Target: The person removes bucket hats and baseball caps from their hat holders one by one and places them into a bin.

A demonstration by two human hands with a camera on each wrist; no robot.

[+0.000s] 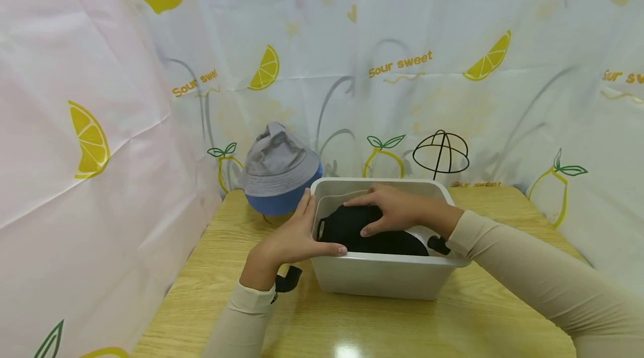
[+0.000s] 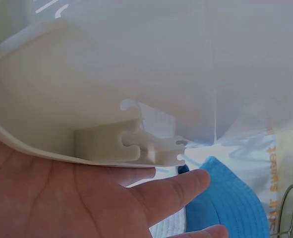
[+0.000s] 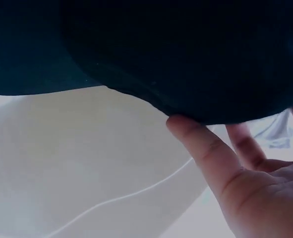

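A white plastic bin (image 1: 382, 277) stands on the wooden table, and a black cap (image 1: 352, 226) lies inside it. My left hand (image 1: 297, 238) rests at the bin's near left corner, thumb along the front rim and straight fingers along the left side. In the left wrist view the palm (image 2: 77, 198) is right at the rim. Reaching into the bin, my right hand (image 1: 397, 210) touches the cap with thumb and fingers spread. The right wrist view has the thumb tip at the edge of the dark fabric (image 3: 186, 59), which hides some fingertips.
Left behind the bin, a grey bucket hat (image 1: 276, 165) sits over a blue hat (image 1: 282, 201) on a wire stand. A black wire hat stand (image 1: 440, 154) rises behind the bin's right side. Lemon-print cloth (image 1: 322, 22) hangs along the back and sides of the table (image 1: 211, 291).
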